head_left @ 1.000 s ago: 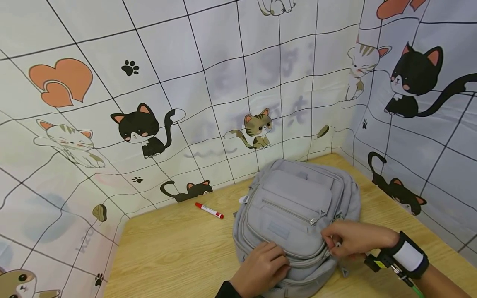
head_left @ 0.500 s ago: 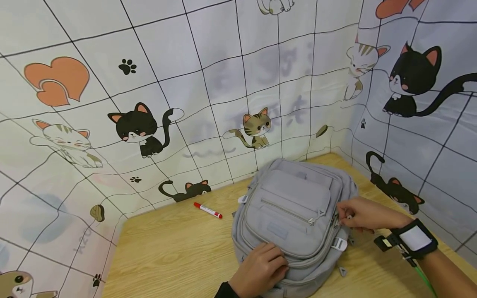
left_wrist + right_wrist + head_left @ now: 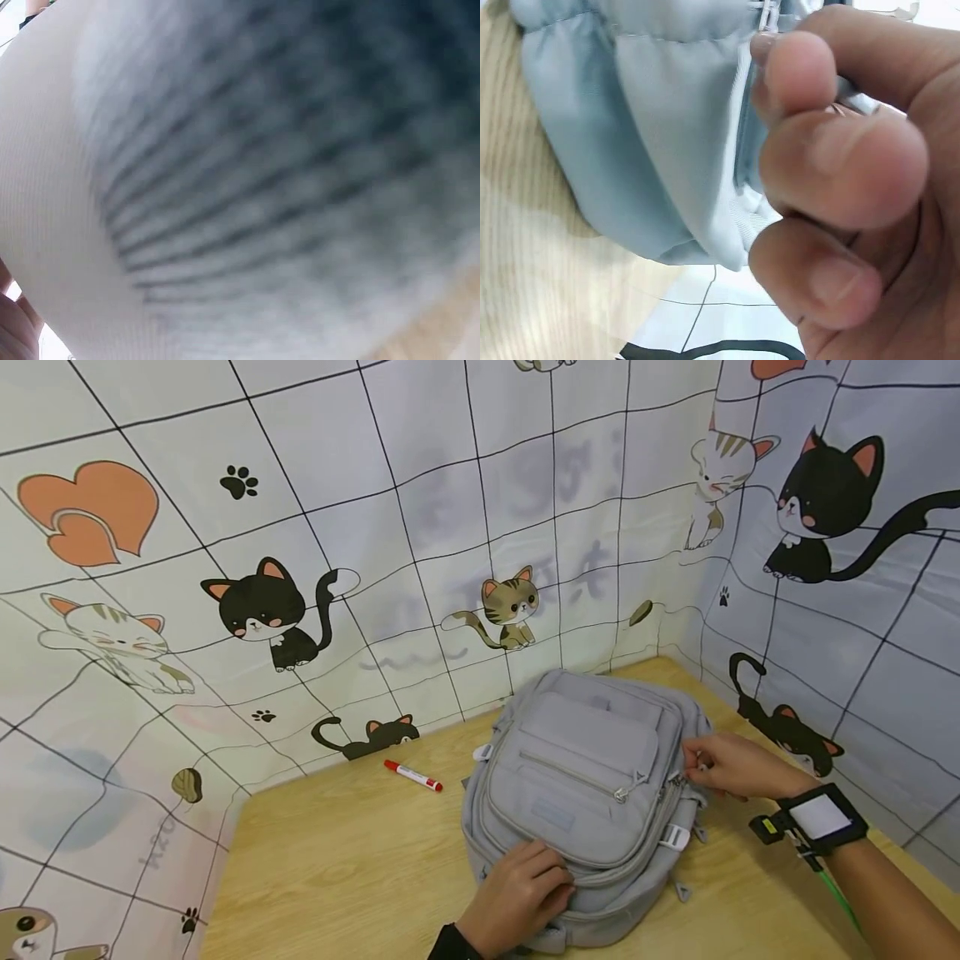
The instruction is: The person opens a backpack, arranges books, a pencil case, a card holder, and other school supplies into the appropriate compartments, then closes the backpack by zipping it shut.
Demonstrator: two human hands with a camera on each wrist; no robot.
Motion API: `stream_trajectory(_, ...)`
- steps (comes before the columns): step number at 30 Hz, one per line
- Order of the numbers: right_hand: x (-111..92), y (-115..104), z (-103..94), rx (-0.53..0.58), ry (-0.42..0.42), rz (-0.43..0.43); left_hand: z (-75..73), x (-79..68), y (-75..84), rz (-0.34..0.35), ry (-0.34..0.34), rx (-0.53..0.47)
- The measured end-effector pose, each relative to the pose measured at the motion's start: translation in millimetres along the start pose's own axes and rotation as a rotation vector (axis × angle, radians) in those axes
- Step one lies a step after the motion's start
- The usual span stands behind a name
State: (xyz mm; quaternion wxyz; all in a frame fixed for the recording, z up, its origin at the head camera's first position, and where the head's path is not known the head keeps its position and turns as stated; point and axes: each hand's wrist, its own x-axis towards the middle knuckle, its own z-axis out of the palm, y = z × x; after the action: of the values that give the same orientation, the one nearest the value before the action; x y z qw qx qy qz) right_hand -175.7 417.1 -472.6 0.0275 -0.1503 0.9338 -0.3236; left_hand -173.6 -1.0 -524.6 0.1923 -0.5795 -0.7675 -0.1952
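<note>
A grey backpack (image 3: 577,760) lies on the wooden table, its front pocket facing up. My left hand (image 3: 521,893) grips the bag's near edge with curled fingers. At the bag's right side, my right hand (image 3: 731,766) pinches a zipper pull on the main zip; the pull itself is mostly covered by the fingers. In the right wrist view, the curled fingers (image 3: 840,169) are beside the grey side fabric (image 3: 667,127), with a bit of metal pull at the fingertips. Blurred ribbed grey fabric (image 3: 262,187) fills most of the left wrist view.
A red-capped marker (image 3: 413,775) lies on the table (image 3: 337,860) left of the bag. A cat-print grid cloth (image 3: 420,527) hangs behind and on both sides. White side buckles (image 3: 675,837) and loose strap ends (image 3: 681,891) stick out from the backpack.
My right hand has moved up along the bag's right side, away from the near corner, still pinching the zipper pull. My left hand has kept its hold on the near edge.
</note>
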Motion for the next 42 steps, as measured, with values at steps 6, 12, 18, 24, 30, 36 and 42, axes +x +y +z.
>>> stream_trajectory(6,7,1,-0.6,-0.009,0.011,-0.029,-2.2,0.0,-2.7,0.013,0.025,0.029)
stream_trajectory(12,2,-12,-15.2,-0.097,0.010,0.088,-7.4,-2.6,-6.9,0.015,-0.006,-0.033)
stream_trajectory(18,27,-55,-38.7,-0.333,0.161,0.045,-36.6,7.2,-40.3,0.037,0.066,-0.006)
stream_trajectory(24,97,-107,-44.0,-0.400,0.149,-0.125,-66.8,43.6,-106.8,-0.102,0.132,-0.038)
stream_trajectory(30,175,-136,-20.0,-0.337,0.008,-0.235,-60.3,61.4,-161.3,-0.324,-0.063,-0.155)
stream_trajectory(36,221,-125,7.5,-0.322,-0.192,-0.218,-35.4,66.0,-181.3,-0.467,-0.239,-0.257)
stream_trajectory(42,223,-97,8.3,-0.273,-0.213,-0.258,-36.7,88.3,-162.3,-0.366,-0.208,-0.096)
